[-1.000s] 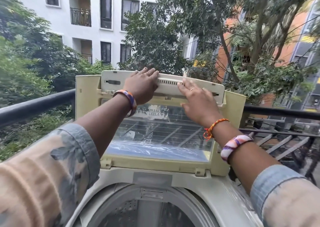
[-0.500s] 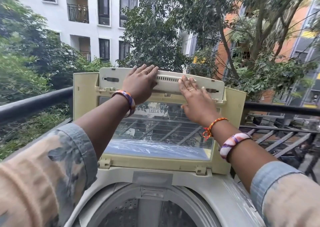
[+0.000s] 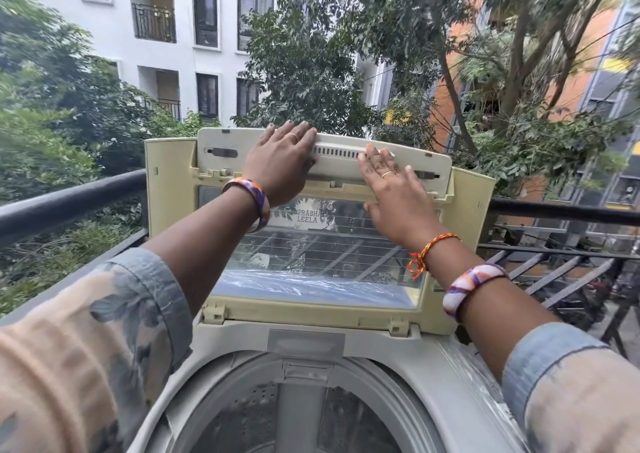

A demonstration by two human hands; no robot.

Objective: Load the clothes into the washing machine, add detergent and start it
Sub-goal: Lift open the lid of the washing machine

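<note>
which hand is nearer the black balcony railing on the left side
Left. The left hand rests on the lid's top panel, toward the railing side; the right hand lies farther right on that panel.

Raised lid (image 3: 311, 300) stands behind drum (image 3: 287, 414), railing (image 3: 69, 196) beyond.

Under your hands the washing machine (image 3: 311, 345) is a cream top-loader, its folding lid (image 3: 322, 244) raised upright with a clear window below your palms and a slotted upper panel under your fingers. Below your forearms the round drum (image 3: 294, 418) stands open, perforated inside.
</note>
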